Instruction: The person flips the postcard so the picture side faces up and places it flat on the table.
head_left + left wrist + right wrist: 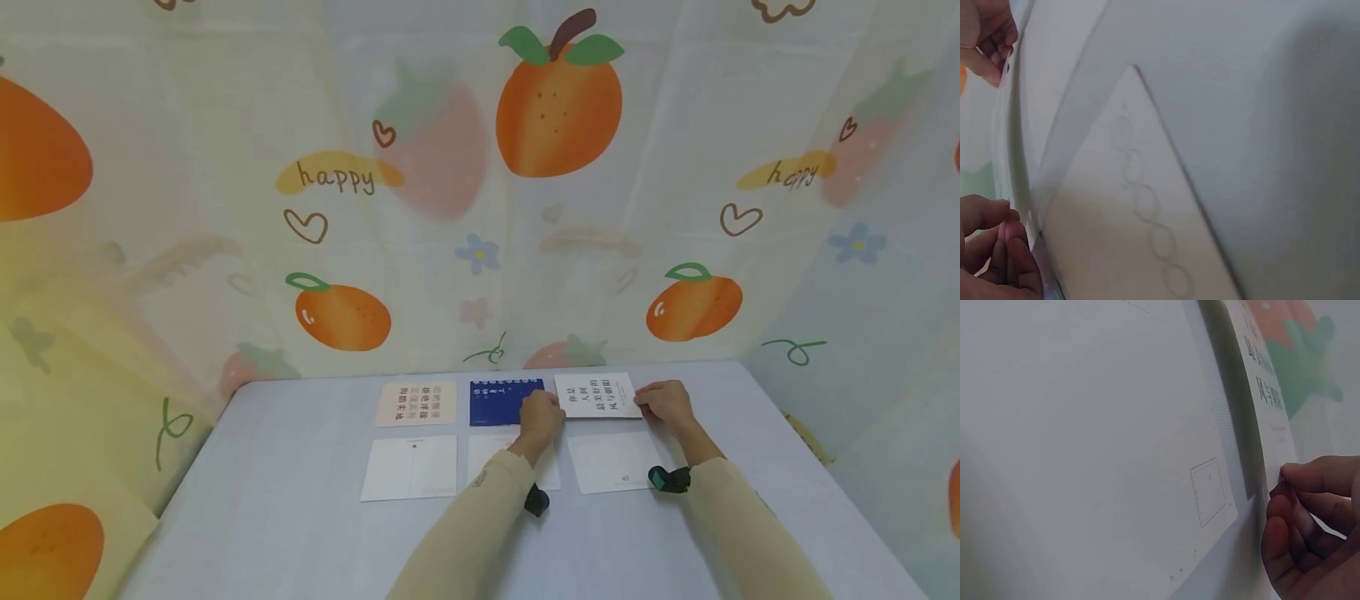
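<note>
A white postcard with dark vertical lettering is raised slightly off the far side of the table, with a shadow under its near edge. My left hand pinches its lower left edge, and my right hand pinches the right edge between thumb and fingers. In the right wrist view the card stands tilted, its corner in my right hand. A dark blue postcard lies just left, partly covered by my left hand. Below the raised one is a white card, face plain with a small mark.
A peach postcard with reddish lettering lies at the row's left end. In the near row lie a white card and a middle one, partly hidden by my left arm. A fruit-printed curtain hangs behind the table.
</note>
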A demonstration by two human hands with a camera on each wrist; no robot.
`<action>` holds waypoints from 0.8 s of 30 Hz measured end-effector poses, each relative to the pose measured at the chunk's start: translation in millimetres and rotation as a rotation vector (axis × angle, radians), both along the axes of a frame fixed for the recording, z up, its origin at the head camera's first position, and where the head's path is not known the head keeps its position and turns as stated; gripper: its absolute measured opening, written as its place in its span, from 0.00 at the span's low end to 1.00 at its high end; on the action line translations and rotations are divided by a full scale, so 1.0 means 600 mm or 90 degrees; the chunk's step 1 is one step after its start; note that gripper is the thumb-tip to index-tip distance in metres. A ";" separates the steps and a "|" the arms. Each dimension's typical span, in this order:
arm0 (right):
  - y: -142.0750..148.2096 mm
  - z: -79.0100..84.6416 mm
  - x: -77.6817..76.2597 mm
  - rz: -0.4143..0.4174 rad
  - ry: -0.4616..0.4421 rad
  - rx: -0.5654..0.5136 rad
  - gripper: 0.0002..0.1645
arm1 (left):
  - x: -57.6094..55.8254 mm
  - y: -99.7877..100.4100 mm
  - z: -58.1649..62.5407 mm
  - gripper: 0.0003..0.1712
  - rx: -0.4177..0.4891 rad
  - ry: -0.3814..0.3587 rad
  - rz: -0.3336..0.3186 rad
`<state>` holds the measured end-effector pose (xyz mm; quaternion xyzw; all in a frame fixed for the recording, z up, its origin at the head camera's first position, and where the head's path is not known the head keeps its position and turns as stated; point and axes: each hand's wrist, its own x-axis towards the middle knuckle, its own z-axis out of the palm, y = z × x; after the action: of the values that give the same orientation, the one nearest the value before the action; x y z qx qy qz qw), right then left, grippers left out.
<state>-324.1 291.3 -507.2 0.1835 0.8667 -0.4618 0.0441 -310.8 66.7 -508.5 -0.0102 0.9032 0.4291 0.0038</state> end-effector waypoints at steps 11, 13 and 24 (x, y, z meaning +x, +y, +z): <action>0.000 -0.003 0.005 0.016 -0.012 0.019 0.17 | 0.008 -0.003 -0.002 0.06 -0.018 0.015 -0.019; 0.000 -0.001 0.005 0.017 -0.013 0.021 0.17 | 0.009 -0.002 0.001 0.05 -0.023 0.011 -0.030; 0.004 -0.001 0.008 0.012 -0.015 0.022 0.18 | 0.004 -0.002 -0.003 0.10 0.011 0.041 -0.003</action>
<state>-319.3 293.8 -507.7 0.1816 0.8755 -0.4444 0.0557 -308.1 65.6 -510.5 0.0058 0.8990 0.4372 -0.0241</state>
